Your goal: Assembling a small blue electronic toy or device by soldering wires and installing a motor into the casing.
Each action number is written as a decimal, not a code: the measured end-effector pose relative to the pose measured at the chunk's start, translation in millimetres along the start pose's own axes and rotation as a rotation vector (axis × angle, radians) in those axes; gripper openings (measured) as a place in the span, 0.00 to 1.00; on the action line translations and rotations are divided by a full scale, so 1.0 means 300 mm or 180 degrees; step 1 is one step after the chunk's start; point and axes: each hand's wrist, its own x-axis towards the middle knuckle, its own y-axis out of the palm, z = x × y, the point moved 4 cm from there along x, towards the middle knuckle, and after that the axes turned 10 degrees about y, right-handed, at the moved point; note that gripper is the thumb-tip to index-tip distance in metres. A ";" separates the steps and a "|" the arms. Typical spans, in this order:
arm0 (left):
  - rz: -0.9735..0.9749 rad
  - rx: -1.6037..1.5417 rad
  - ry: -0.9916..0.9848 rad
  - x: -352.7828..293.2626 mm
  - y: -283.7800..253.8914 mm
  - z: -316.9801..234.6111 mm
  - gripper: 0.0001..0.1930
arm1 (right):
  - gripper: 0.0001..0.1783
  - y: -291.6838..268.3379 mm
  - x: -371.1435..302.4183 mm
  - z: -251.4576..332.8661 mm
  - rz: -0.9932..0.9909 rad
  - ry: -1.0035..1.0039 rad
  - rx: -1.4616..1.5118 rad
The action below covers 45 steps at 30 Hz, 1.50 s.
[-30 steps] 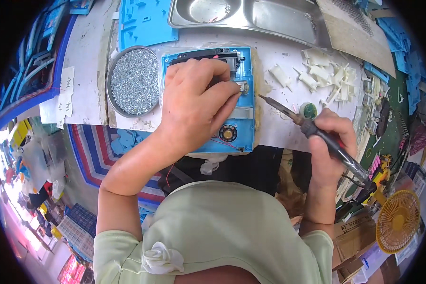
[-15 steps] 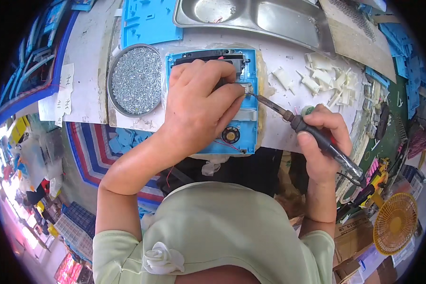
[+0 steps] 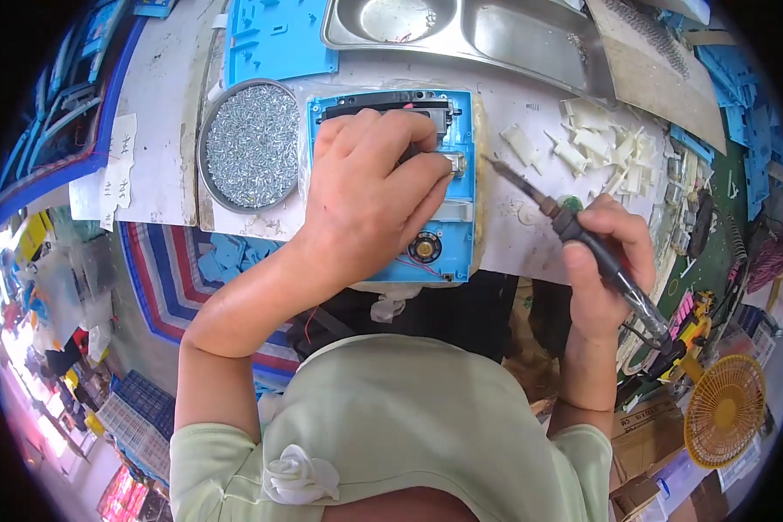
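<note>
My left hand (image 3: 365, 191) rests over a blue plastic housing (image 3: 459, 252), covering much of it. Its thumb and fingers are pinched beside a small silvery part (image 3: 457, 163); what they hold is hidden beneath them. In my right hand (image 3: 602, 300) is a soldering iron (image 3: 569, 228) with a dark handle. Its tip points up and left, just off the housing's right edge, touching nothing there. A round black speaker (image 3: 425, 248) sits low in the housing, and a pale translucent strip (image 3: 452, 211) lies above it. Along the top runs a black part (image 3: 383, 103).
Left of the housing stands a round dish (image 3: 204, 174) full of small metal screws. Behind are another blue panel (image 3: 278, 43) and a steel compartment tray (image 3: 461, 45). White plastic pieces (image 3: 613, 148) lie scattered on the right. A yellow fan (image 3: 724, 411) stands at lower right.
My right hand has drawn the soldering iron back to the right, so its tip has left the silvery part. My left hand has stayed in place.
</note>
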 end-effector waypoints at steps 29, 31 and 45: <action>-0.0023 0.0017 0.0020 -0.004 -0.001 -0.001 0.13 | 0.17 0.037 -0.024 -0.014 0.0017 0.0129 -0.0147; -0.0040 0.0011 0.0014 -0.003 0.001 -0.002 0.13 | 0.17 0.034 -0.026 -0.016 0.0042 0.0106 -0.0156; -0.0031 0.0077 0.0021 -0.001 0.000 -0.003 0.12 | 0.30 0.090 0.095 -0.015 -0.0231 0.0393 -0.0571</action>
